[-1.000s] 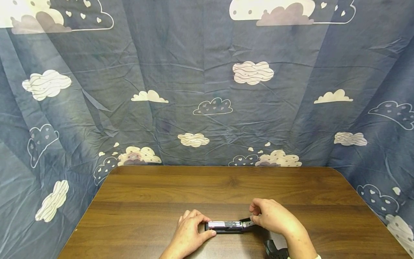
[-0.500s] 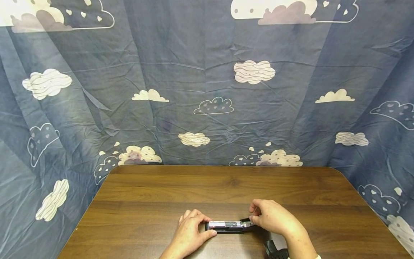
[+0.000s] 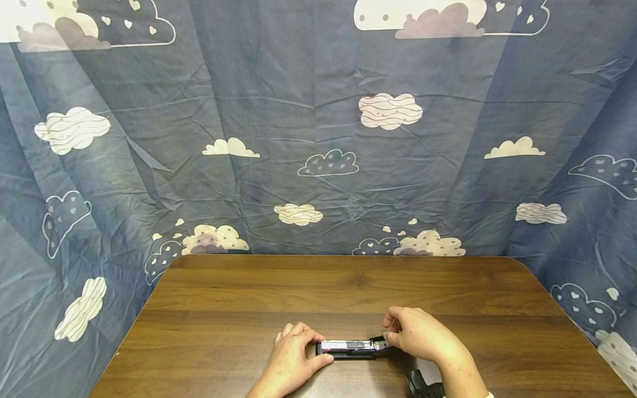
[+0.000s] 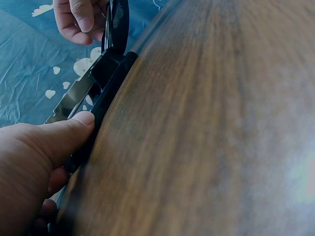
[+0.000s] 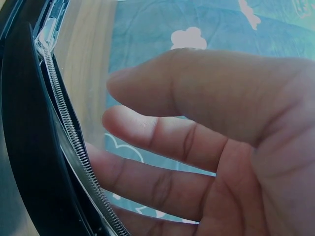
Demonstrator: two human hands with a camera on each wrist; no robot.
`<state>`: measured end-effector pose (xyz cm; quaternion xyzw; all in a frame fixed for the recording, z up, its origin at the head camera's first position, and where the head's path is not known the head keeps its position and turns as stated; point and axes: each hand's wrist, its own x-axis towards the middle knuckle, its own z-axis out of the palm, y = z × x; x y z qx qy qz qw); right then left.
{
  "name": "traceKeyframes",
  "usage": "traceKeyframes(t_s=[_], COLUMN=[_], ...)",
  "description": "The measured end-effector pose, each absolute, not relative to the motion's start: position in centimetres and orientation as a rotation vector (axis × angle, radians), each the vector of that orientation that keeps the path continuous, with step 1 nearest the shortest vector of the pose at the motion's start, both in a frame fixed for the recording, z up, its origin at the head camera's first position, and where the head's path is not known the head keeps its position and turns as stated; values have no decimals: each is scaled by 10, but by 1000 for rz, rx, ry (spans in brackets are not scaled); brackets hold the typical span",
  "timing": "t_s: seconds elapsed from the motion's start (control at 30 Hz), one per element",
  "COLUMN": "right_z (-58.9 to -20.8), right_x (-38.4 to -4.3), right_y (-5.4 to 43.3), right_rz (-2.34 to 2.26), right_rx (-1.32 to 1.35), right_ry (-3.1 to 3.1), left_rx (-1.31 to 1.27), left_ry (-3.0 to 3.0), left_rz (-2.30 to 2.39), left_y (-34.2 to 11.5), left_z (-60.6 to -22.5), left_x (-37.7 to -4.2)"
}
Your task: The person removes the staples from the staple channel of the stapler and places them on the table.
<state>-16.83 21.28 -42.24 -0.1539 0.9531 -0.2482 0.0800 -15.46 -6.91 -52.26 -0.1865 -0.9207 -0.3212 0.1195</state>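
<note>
Stapler: it lies opened out flat on the near middle of the wooden table, long axis running left to right. Head view: the left hand grips its left end, thumb along the near edge and fingers curled over the far side. The right hand covers its right end with fingers curled and pinching the raised black part there. Nothing else lies between or in front of the hands. A black object, partly cut off by the frame, sits at the near edge under the right forearm. A wrinkled blue cloth printed with clouds hangs behind and beside the table.

Left wrist view: the left hand's thumb presses the black plastic base; a bright metal rail runs alongside. The table shows a smooth dark wood grain.

Right wrist view: a coiled steel spring lies along the glossy black curved arm, with the right fingers loosely bent just beside it.
</note>
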Motion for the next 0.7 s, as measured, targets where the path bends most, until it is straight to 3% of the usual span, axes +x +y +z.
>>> traceKeyframes(t_s=[0.7], right_z=[-428], right_x=[-167], right_y=[205], right_rz=[-692], right_rx=[-512], right_ry=[2898], left_rx=[-540], left_ry=[-2687], left_rz=[-919], left_y=[-69], left_z=[-523], left_x=[-155])
